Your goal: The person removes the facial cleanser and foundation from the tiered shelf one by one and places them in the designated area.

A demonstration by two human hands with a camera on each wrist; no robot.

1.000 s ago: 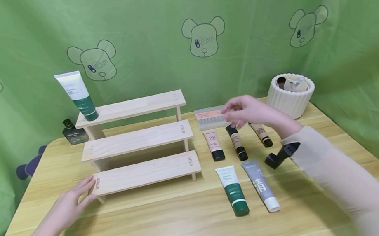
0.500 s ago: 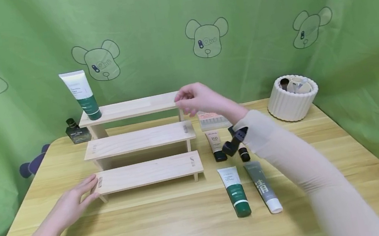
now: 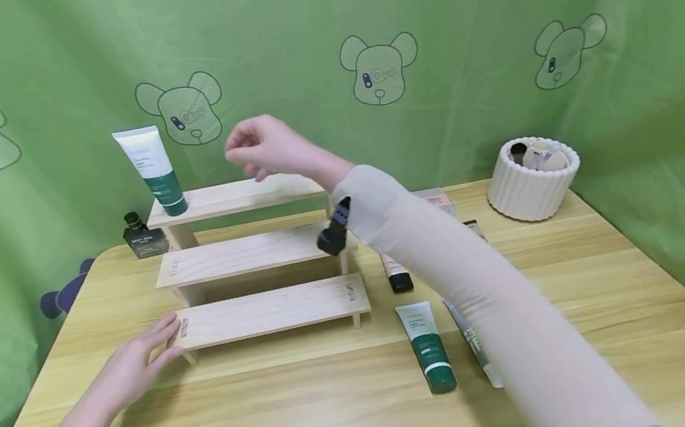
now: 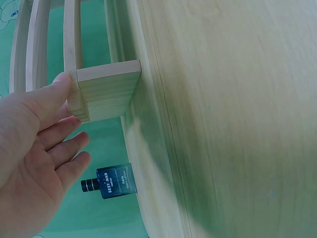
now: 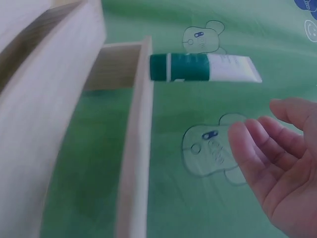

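A three-tier wooden display rack (image 3: 270, 311) stands on the table. My left hand (image 3: 130, 368) pinches the left end of its lowest shelf; in the left wrist view the thumb (image 4: 60, 85) lies against the board's corner, and the index finger is partly hidden behind it. Above the top shelf hangs my right hand (image 3: 269, 149), holding nothing, its fingers loosely bent in the right wrist view. To its left, a green-and-white squeeze tube (image 3: 153, 171) stands on its cap at the top shelf's left end. Another green-and-white tube (image 3: 429, 350) lies on the table, beside a grey tube (image 3: 469, 336) partly covered by the right arm.
Behind the rack's left side stands a dark perfume bottle (image 3: 144, 237). A pink tube with black cap (image 3: 400, 281) lies right of the rack, partly behind the right sleeve. A white ribbed holder (image 3: 531, 183) with brushes stands at back right. Green curtain (image 3: 455, 74) encloses the table.
My right hand has moved left and up, from over the small tubes to above the top shelf, and stays without anything in it. The left hand keeps its place on the rack.
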